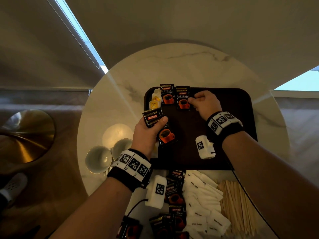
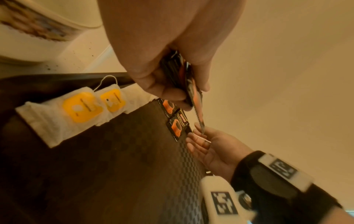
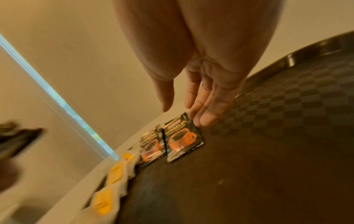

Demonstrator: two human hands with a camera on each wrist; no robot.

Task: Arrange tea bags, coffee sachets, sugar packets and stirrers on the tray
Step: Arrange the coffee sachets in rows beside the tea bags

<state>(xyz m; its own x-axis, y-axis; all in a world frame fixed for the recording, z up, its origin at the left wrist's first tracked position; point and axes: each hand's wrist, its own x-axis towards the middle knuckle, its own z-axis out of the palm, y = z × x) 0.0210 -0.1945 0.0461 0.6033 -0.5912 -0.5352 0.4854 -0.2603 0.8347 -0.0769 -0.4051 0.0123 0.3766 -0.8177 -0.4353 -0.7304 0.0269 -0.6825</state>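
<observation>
Two black coffee sachets printed with an orange cup lie flat side by side at the far edge of the dark checkered tray (image 1: 241, 107), their long axes running near to far, brand lettering at the far end and cup at the near end; the left sachet (image 1: 167, 94) and the right sachet (image 1: 183, 98) sit just beside each other, their far ends overlapping the tray's rim. The right hand (image 1: 205, 104) rests on the tray beside the right sachet, fingers nearly straight, their tips touching that sachet's right edge and gripping nothing. The left hand (image 1: 148, 133) hovers over the tray's left edge, thumb and fingers curled round a small bundle of sachets (image 1: 158, 126), which points diagonally from far left to near right, a cup showing at its near end. White tea bags with yellow tags (image 1: 154, 101) lie in the tray's far-left corner, just left of the laid sachets. On the round marble desk (image 1: 172, 66) near the tray wait more coffee sachets (image 1: 174, 190), a heap of white sugar packets (image 1: 202, 200) to their right, and wooden stirrers (image 1: 236, 204) farther right, their lengths running near to far. Two glasses (image 1: 98, 159) stand on the desk left of the tray.
</observation>
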